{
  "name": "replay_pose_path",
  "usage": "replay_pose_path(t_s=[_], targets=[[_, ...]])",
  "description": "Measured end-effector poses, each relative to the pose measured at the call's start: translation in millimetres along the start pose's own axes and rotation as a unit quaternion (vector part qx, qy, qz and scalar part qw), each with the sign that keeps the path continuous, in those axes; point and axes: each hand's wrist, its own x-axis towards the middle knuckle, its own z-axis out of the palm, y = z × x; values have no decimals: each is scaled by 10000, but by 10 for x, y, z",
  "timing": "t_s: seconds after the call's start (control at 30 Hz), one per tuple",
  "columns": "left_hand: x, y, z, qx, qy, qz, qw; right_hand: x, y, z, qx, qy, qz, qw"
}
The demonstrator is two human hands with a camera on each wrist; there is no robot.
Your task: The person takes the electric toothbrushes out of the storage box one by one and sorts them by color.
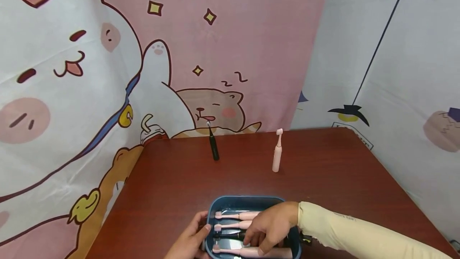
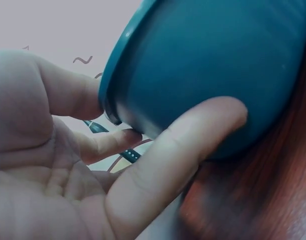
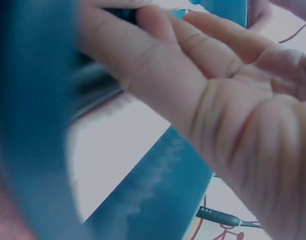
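A blue plastic bin point(image 1: 245, 200) stands at the table's near edge, with several electric toothbrushes lying side by side in it. Pink toothbrushes point(image 1: 230, 216) lie at its far side, a black toothbrush point(image 1: 227, 236) in the middle, another pink toothbrush point(image 1: 237, 251) nearest me. My left hand point(image 1: 190, 241) holds the bin's left side, thumb at the rim; the left wrist view shows fingers against the blue wall point(image 2: 208, 60). My right hand point(image 1: 274, 225) reaches into the bin, fingers bent down among the handles. Its fingertips are partly hidden, so what they pinch is unclear.
On the brown table point(image 1: 172, 195), a black electric toothbrush point(image 1: 213, 147) stands upright at the back left of the bin. A pink electric toothbrush point(image 1: 277, 157) stands upright farther right. Behind the table hangs a cartoon-printed cloth point(image 1: 251, 31).
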Motion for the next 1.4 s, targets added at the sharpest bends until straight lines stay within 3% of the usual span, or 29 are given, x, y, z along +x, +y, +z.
replay_pose_path(t_s=[0.1,0.23,0.33,0.47,0.87,1.1,1.4], targets=[[3,0,-5,-156,-78,8,9998,17,-13,5,-169,-13,50,9998],[6,-8,-10,-232,-126,-2,9997,17,27,-24,463,-117,143,9988],[6,-19,-9,-189,-114,3,9998,30,68,-34,939,-467,13,9945],[9,-15,-4,-251,-116,-9,9996,35,109,-34,941,-715,-230,9927],[5,-31,-3,-391,-147,12,9991,45,191,-49,1087,-667,-337,9913],[3,-21,0,-379,-105,-166,9991,29,179,-46,1165,-670,-524,9895],[7,-50,15,-408,-183,282,9986,-19,109,-162,1260,-541,-882,9866]])
